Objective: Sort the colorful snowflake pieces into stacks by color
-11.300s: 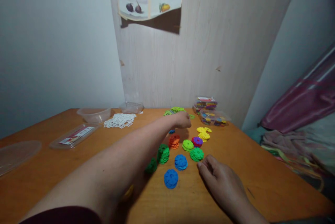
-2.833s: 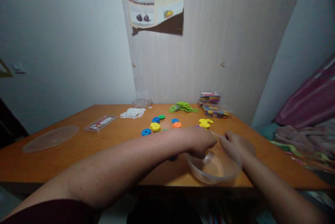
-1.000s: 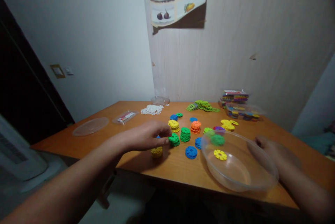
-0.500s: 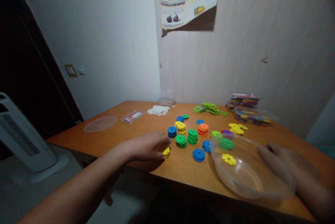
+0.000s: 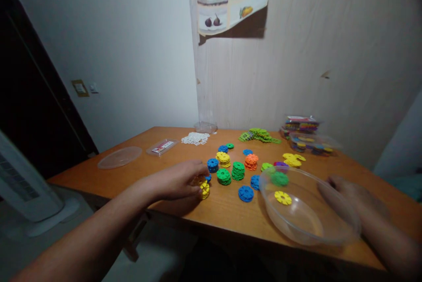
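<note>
My left hand (image 5: 184, 181) is at the near table edge. Its thumb and fingers are closed round the left side of a small stack of yellow notched discs (image 5: 205, 190). A blue disc (image 5: 208, 177) shows just behind the fingertips. On the right, my right hand (image 5: 341, 192) is low beside a clear plastic tub (image 5: 293, 229), partly seen through its wall. Its fingers are blurred, and I cannot tell whether they touch the tub. One yellow disc (image 5: 282, 198) is inside the tub. Between the hands are stacks of green discs (image 5: 224, 177), blue discs (image 5: 245, 193) and orange discs (image 5: 251, 162).
A round clear lid (image 5: 120, 158) and a labelled plastic lid (image 5: 161, 146) lie at the left. White pieces (image 5: 195, 138) and lime-green pieces (image 5: 259, 135) are at the back. Filled clear boxes (image 5: 301, 126) stand back right, beyond loose yellow discs (image 5: 292, 159).
The view has turned slightly right, so everything sits further left. My left thumb has shifted a little, and more of the yellow stack shows between thumb and fingers. My right hand stays beside the tub.
</note>
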Action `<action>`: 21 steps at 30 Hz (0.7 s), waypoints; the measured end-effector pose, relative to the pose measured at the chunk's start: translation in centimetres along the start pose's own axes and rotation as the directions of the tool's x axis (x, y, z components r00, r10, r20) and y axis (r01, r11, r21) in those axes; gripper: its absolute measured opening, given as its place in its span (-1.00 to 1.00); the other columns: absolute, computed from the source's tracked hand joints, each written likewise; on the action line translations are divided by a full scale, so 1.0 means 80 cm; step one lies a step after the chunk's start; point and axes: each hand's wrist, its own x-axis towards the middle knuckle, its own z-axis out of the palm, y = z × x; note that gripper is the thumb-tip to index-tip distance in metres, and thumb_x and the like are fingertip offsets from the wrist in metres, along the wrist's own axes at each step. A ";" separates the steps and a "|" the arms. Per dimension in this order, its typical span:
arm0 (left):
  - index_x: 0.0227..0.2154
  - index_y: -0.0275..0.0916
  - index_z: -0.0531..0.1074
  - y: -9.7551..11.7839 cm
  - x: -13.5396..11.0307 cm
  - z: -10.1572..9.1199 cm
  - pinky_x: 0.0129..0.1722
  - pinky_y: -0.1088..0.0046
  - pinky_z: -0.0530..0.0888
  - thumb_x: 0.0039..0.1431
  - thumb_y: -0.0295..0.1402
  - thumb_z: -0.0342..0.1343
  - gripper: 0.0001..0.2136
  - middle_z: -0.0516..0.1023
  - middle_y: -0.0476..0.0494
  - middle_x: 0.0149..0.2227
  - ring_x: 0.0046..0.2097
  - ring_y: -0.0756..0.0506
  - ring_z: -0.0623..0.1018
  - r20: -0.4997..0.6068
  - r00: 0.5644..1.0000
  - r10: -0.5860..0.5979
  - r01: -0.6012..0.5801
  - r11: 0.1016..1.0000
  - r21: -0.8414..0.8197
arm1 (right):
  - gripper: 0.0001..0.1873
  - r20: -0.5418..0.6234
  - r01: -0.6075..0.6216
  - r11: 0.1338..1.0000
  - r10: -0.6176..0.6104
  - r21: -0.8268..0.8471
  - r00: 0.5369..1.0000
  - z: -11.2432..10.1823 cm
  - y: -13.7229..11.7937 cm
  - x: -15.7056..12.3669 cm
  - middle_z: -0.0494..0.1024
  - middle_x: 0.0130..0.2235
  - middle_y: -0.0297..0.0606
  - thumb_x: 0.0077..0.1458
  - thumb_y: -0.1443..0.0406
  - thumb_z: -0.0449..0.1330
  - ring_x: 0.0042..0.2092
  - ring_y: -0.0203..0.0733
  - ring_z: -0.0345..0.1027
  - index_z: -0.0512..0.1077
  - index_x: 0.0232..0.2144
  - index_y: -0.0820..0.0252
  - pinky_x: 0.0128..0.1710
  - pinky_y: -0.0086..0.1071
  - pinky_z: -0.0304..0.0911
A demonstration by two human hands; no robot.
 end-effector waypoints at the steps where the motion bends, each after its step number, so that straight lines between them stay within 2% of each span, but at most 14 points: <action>1: -0.08 -0.17 0.40 0.002 0.001 -0.004 -0.17 0.40 0.35 0.13 -0.37 0.05 -0.73 0.42 -0.13 -0.13 -0.15 -0.09 0.42 -0.015 1.000 0.012 -0.012 1.000 0.000 | -0.51 0.036 0.007 1.000 -0.007 0.005 0.999 -0.002 -0.002 -0.001 0.55 -0.36 -0.05 0.18 -0.08 -0.14 -0.33 -0.02 0.43 0.41 -0.48 0.03 -0.44 -0.26 0.10; 3: -0.08 -0.18 0.42 0.009 0.006 -0.014 -0.17 0.38 0.34 0.15 -0.36 0.04 -0.74 0.41 -0.14 -0.14 -0.17 -0.09 0.42 -0.036 0.999 0.032 -0.031 0.999 0.026 | -0.49 0.084 0.007 1.000 -0.007 0.008 0.996 -0.008 -0.007 -0.005 0.55 -0.33 -0.02 0.19 -0.07 -0.18 -0.29 0.03 0.43 0.40 -0.45 0.05 -0.42 -0.24 0.10; 8: -0.07 -0.19 0.42 0.048 0.046 -0.038 -0.14 0.37 0.34 0.15 -0.32 0.07 -0.73 0.39 -0.15 -0.11 -0.15 -0.09 0.41 -0.109 0.980 0.166 -0.154 0.982 0.107 | -0.49 0.066 0.017 1.000 -0.017 0.014 0.998 -0.016 -0.013 -0.013 0.55 -0.31 -0.01 0.21 -0.04 -0.19 -0.28 0.06 0.42 0.40 -0.42 0.10 -0.44 -0.25 0.07; 12: -0.06 -0.23 0.41 0.094 0.100 -0.044 -0.13 0.38 0.36 0.15 -0.36 0.06 -0.72 0.40 -0.19 -0.09 -0.11 -0.10 0.42 -0.045 0.943 0.329 -0.320 0.936 0.149 | -0.52 0.021 0.022 1.000 -0.023 0.011 1.000 -0.014 -0.013 -0.013 0.56 -0.33 -0.06 0.20 -0.02 -0.14 -0.32 0.03 0.41 0.43 -0.42 0.11 -0.47 -0.30 0.05; 17: -0.11 -0.23 0.43 0.141 0.167 -0.015 -0.18 0.38 0.38 0.09 -0.38 0.12 -0.73 0.46 -0.19 -0.13 -0.14 -0.12 0.45 0.084 0.877 0.474 -0.479 0.841 0.251 | -0.53 0.010 0.002 1.000 -0.002 0.020 1.000 -0.016 -0.016 -0.014 0.56 -0.34 -0.09 0.19 -0.02 -0.12 -0.34 -0.02 0.40 0.44 -0.41 0.10 -0.48 -0.32 0.03; 21: -0.17 -0.20 0.46 0.162 0.200 0.018 -0.33 0.39 0.38 0.03 -0.34 0.17 -0.74 0.51 -0.18 -0.15 -0.19 -0.14 0.49 0.263 0.844 0.467 -0.533 0.786 0.315 | -0.55 0.014 -0.005 1.000 0.004 0.028 1.000 -0.020 -0.020 -0.017 0.57 -0.32 -0.13 0.17 -0.02 -0.11 -0.33 -0.03 0.40 0.44 -0.41 0.08 -0.49 -0.32 0.02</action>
